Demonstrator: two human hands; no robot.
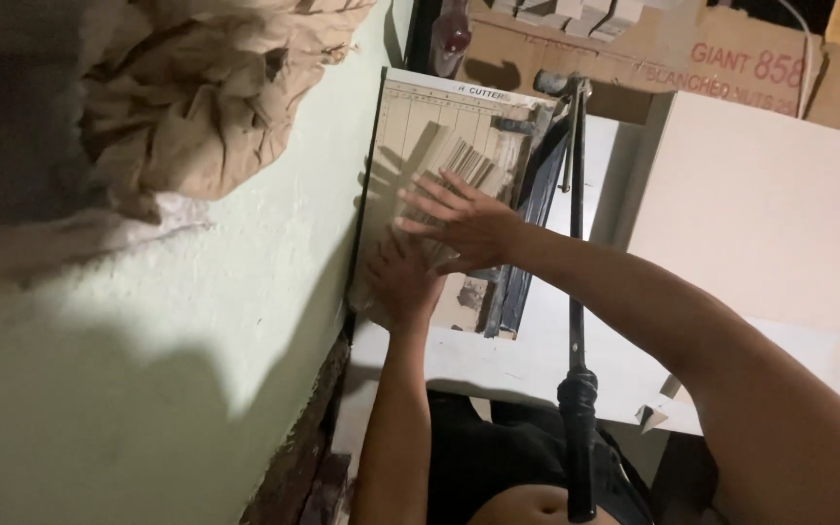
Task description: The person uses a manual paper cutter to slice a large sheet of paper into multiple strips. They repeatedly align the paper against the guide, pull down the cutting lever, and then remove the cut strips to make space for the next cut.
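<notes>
Both hands, left hand [405, 282] and right hand [469, 226], press spread fingers flat atop the paper stack [459, 160] on the cutter board [410, 117].

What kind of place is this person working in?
Probably a small, cramped workshop or storeroom: a lever paper cutter sits against a pale green wall, with cardboard boxes stacked behind and crumpled brown paper above.

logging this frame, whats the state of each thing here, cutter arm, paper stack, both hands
cutter arm: raised, not held
paper stack: fanned out, lying on the cutter board
right hand: open, fingers spread, flat on the stack
left hand: open, flat on the board
</notes>
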